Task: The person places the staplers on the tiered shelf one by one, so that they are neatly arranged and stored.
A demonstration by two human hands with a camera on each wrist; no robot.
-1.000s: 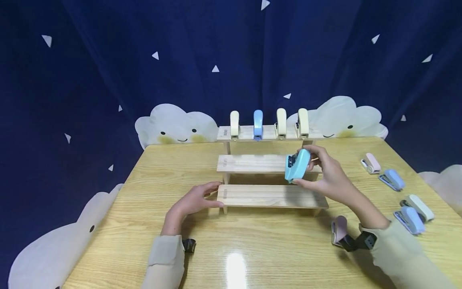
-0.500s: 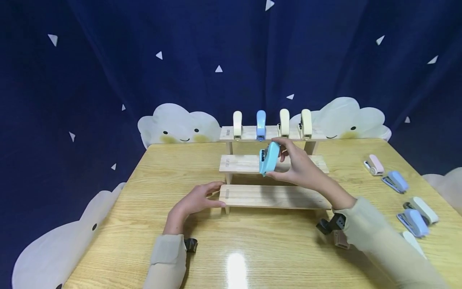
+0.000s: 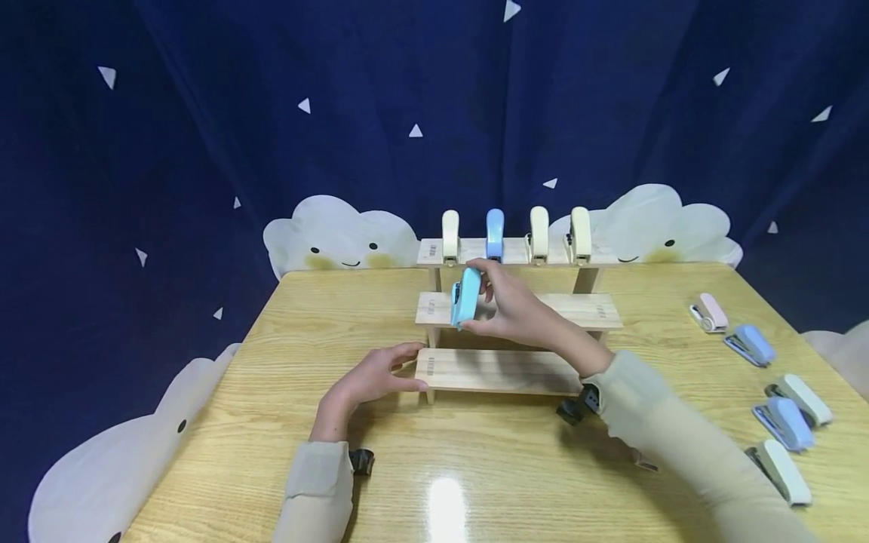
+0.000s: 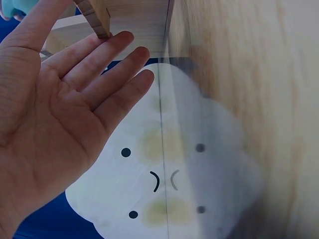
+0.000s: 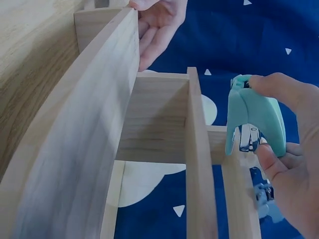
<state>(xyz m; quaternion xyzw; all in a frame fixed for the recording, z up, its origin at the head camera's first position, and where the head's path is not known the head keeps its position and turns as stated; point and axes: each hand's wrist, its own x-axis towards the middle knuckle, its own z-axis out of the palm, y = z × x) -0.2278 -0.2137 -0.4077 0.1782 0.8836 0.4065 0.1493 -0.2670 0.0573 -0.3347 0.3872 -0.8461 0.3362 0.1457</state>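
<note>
A turquoise stapler (image 3: 466, 296) is pinched between the thumb and fingers of my right hand (image 3: 512, 309), tilted upright above the left part of the middle shelf (image 3: 577, 309). In the right wrist view the same stapler (image 5: 256, 112) hangs apart from the wooden rack. My left hand (image 3: 373, 373) touches the left end of the bottom shelf (image 3: 502, 369), its fingers fairly straight in the left wrist view. On the top shelf (image 3: 516, 253) stand several staplers: a cream stapler (image 3: 450, 237) at the left, a blue stapler (image 3: 495, 234), then two more cream ones.
On the table's right side lie a pink stapler (image 3: 710, 313), a blue stapler (image 3: 750, 345), a white stapler (image 3: 801, 398), another blue stapler (image 3: 784, 422) and another white stapler (image 3: 781, 471). My right sleeve (image 3: 665, 422) partly hides a further item. A dark blue curtain (image 3: 380, 75) hangs behind.
My right hand has carried the turquoise stapler leftward along the middle shelf, from its right part to its left, and turned it more upright. My left hand has stayed at the rack's left end.
</note>
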